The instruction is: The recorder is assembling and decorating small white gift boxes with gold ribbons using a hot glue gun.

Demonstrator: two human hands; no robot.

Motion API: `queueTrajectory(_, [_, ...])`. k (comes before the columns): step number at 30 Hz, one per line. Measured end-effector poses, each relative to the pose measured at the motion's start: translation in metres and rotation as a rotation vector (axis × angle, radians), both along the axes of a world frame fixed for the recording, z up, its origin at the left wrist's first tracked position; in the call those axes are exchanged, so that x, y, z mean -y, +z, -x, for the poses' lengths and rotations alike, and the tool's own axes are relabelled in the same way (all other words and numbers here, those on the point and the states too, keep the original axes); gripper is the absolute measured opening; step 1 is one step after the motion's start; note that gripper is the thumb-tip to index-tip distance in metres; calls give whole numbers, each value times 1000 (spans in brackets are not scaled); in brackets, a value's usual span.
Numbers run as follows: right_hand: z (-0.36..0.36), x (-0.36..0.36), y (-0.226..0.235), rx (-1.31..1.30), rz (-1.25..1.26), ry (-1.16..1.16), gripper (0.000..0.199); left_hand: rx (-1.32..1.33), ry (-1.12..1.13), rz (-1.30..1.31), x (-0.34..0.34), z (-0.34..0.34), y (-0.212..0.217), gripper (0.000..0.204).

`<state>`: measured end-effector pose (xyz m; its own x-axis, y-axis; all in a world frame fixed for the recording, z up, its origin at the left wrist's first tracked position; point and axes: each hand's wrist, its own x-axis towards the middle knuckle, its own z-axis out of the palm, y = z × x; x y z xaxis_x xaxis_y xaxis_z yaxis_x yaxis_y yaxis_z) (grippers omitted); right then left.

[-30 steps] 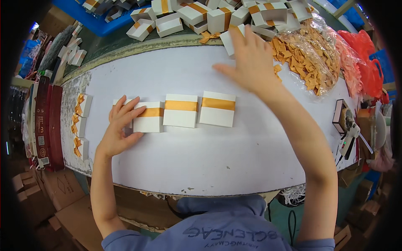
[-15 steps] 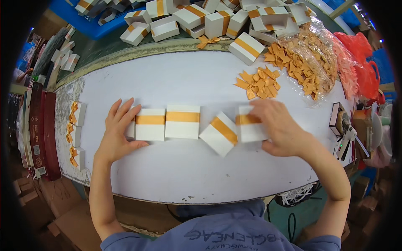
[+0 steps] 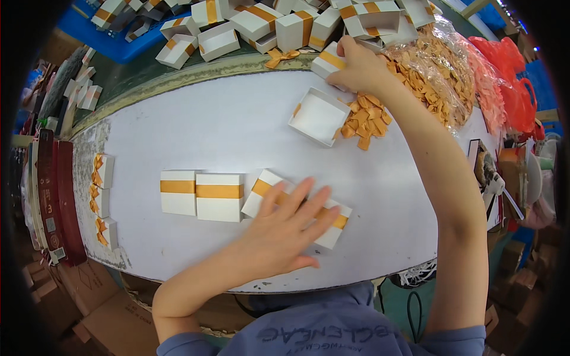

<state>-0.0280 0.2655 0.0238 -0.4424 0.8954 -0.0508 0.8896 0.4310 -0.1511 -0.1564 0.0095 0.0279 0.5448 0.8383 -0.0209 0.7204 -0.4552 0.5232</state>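
White boxes with gold ribbon bands lie in a row on the table. At its left end are a box [image 3: 178, 204] and a neighbouring box [image 3: 219, 209], side by side. Further right, a tilted box [image 3: 256, 204] and another slanted box [image 3: 330, 238] are partly covered by my left hand [image 3: 279, 228], its fingers spread flat over them. At the table's far edge, my right hand [image 3: 363, 68] pinches a white box [image 3: 326, 64] between thumb and fingers. Nearer to me, an open box [image 3: 319, 115] shows its hollow inside, next to a pile of gold bows [image 3: 365, 120].
Several white boxes [image 3: 256, 22] are heaped along the far side, with a blue crate [image 3: 122, 47] behind. A plastic bag of bows [image 3: 436, 80] lies far right, by a red bag [image 3: 504, 65]. Boxes with bows [image 3: 104, 202] stand at left. A loose bow [image 3: 279, 57] lies far off.
My left hand has moved from the row's left end onto its right end. My right hand has left the rightmost box and reached the far box. An open box now lies by the bows.
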Motion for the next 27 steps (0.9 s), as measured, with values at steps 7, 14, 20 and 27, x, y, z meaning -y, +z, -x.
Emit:
queueTrajectory(7, [-86, 116, 40, -260, 135, 386, 58, -89, 40, -72, 2, 7, -26, 77])
queueTrajectory(14, [-81, 132, 14, -296, 83, 584, 46, -161, 202, -83, 0, 20, -9, 83])
queueTrajectory(20, [-55, 106, -1, -387, 70, 592, 20, -361, 307, 14, 0, 75, 16, 111])
queueTrajectory(27, [-216, 106, 23, -1112, 982, -440, 13, -386, 488, -7, 38, 164, -15, 118])
